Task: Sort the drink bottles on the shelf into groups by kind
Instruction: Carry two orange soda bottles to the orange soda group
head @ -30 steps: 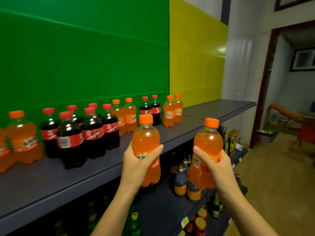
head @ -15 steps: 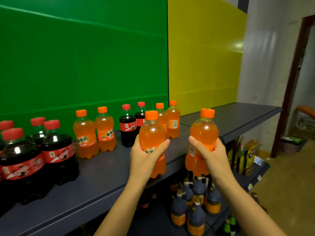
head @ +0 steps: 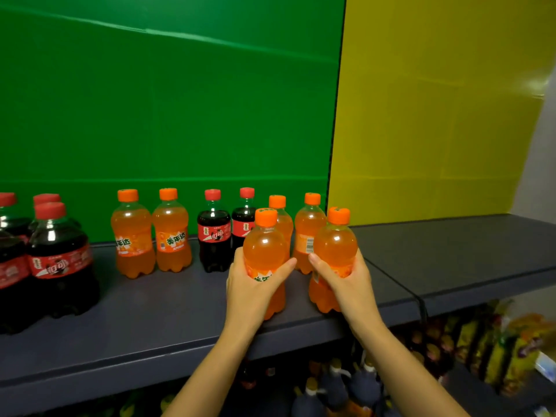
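My left hand [head: 251, 288] grips an orange soda bottle [head: 264, 249] with an orange cap. My right hand [head: 346, 279] grips a second orange soda bottle [head: 334, 242]. Both bottles are upright, low over the front of the grey shelf [head: 156, 314]; whether they touch it I cannot tell. Right behind them stand two more orange bottles [head: 308, 233], partly hidden. To their left stand two cola bottles [head: 214, 236] with red caps, then a pair of orange bottles [head: 134, 236]. A cluster of cola bottles [head: 58, 260] fills the far left.
A green panel [head: 168, 100] and a yellow panel [head: 427, 115] back the shelf. A second shelf board [head: 457, 251] joins on the right. Below hang lower shelves with dark bottles [head: 334, 386] and yellow snack packets [head: 493, 350].
Both hands have carried their orange bottles forward and down from mid-air to the shelf front, near the two orange bottles at the back. The view has shifted right and closer.
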A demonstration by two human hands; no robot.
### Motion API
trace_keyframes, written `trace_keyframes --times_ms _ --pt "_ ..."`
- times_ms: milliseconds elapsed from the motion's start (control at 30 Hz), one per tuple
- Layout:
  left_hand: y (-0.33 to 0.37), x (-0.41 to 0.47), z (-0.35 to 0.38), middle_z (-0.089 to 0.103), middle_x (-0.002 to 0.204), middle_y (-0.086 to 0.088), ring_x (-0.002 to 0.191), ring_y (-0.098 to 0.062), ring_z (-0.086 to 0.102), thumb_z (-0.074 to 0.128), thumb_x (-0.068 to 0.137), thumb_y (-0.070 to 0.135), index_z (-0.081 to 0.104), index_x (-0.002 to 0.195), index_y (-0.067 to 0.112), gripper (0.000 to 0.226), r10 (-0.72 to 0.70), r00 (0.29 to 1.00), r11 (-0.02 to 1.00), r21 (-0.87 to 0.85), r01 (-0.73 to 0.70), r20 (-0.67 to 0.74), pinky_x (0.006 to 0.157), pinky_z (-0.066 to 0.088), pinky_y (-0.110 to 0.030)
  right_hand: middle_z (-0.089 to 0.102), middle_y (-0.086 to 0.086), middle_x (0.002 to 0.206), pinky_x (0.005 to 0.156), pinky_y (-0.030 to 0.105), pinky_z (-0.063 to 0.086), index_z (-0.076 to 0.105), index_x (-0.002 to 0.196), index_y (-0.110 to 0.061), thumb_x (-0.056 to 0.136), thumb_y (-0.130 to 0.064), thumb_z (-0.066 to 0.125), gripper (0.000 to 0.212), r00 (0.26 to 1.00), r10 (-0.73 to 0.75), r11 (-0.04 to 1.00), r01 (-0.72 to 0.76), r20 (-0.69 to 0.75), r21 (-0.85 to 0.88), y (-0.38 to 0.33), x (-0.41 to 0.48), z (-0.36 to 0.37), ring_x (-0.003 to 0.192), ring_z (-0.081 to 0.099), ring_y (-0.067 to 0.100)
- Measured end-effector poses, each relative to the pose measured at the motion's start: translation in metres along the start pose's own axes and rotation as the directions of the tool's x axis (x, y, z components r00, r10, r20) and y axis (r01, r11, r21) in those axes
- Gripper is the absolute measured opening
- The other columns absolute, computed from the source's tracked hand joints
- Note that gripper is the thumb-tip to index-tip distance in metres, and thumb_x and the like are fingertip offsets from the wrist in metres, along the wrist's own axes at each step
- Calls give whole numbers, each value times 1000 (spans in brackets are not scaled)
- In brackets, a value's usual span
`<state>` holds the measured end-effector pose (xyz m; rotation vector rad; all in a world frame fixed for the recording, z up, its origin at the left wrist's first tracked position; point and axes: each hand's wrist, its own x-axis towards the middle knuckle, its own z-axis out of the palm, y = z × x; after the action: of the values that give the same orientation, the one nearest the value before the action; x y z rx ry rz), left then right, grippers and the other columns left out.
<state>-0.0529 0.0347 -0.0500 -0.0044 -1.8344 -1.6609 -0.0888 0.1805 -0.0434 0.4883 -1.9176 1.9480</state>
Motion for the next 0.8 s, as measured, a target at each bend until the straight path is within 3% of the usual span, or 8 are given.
trace_keyframes --times_ms 133,233,367,533,667,800 --pt "-8 3 12 58 112 9 104 -11 57 70 45 66 45 94 55 56 -4 996 997 76 10 -84 89 48 -33 63 -15 97 78 21 48 50 105 -35 65 -37 76 47 999 10 1000 -10 45 2 17 17 3 91 61 3" --pt "-11 5 15 56 113 8 108 -12 54 68 48 68 42 96 53 56 -9 996 989 148 23 -93 92 47 -34 54 -19 94 67 13 42 39 112 -29 72 -30 75 54 998 -16 1000 18 60 -25 23 27 7 85 54 -5" --pt "-15 5 15 43 113 9 112 -7 37 76 69 45 38 111 33 58 35 993 963 268 -3 -114 94 37 -27 48 -18 94 64 7 44 31 114 -19 73 -25 75 60 996 -52 997 56 75 -57 29 33 12 82 52 -5" --pt "-13 8 16 39 118 5 117 -13 37 71 61 54 29 117 29 74 26 991 954 299 14 -129 99 40 -33 48 3 113 79 22 38 34 113 -19 76 -28 72 54 995 -51 996 57 88 -68 34 36 13 102 51 16" --pt "-16 9 17 46 118 4 116 -14 43 62 53 67 36 120 26 83 44 988 946 325 7 -151 99 42 -37 46 3 115 82 23 35 38 122 -10 77 -27 72 58 995 -51 995 58 90 -81 34 36 13 104 48 15" --pt "-17 7 15 50 121 3 115 -15 48 62 54 69 39 125 25 86 33 984 942 333 28 -176 98 44 -41 45 4 120 89 27 36 39 129 -9 76 -29 72 65 995 -62 990 71 76 -124 35 35 14 114 46 20"
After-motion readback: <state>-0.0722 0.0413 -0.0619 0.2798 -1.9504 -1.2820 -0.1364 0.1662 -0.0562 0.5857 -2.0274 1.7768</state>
